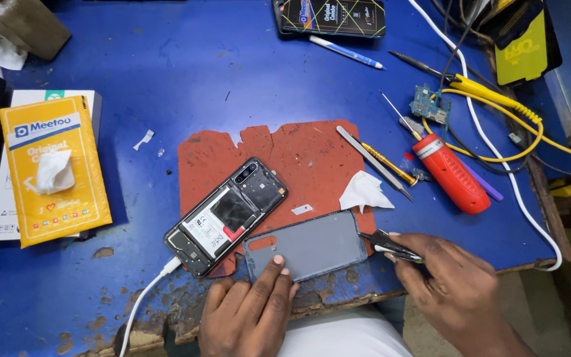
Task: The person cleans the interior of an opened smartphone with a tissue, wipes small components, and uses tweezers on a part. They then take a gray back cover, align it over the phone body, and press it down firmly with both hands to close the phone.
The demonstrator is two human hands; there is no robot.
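- Your left hand (249,311) comes up from the bottom edge, palm down, fingers stretched forward and loosely together; one fingertip presses on the near edge of the grey back cover (308,246). It grips nothing, only pins the cover flat.
- Your right hand (451,284) enters from the lower right, wrist angled in towards the cover, fingers curled tight around a pair of dark tweezers (391,243) (pinched between thumb and forefinger).
- The tweezers' tips point left and sit at the cover's right edge; you can't tell from here whether they touch it.
- The grey back cover lies inner side up, partly on the red work mat (299,149) and partly over the blue table (166,66), near the table's front edge.
- Just to its left lies the opened phone (226,215), tilted diagonally, its corner touching or overlapping the cover, with a white cable (143,297) plugged into its lower end.
- Beyond the mat's right side lie a red-handled screwdriver (451,175) and a crumpled white tissue (363,192).
- A yellow packet (54,168) rests well off to the left.
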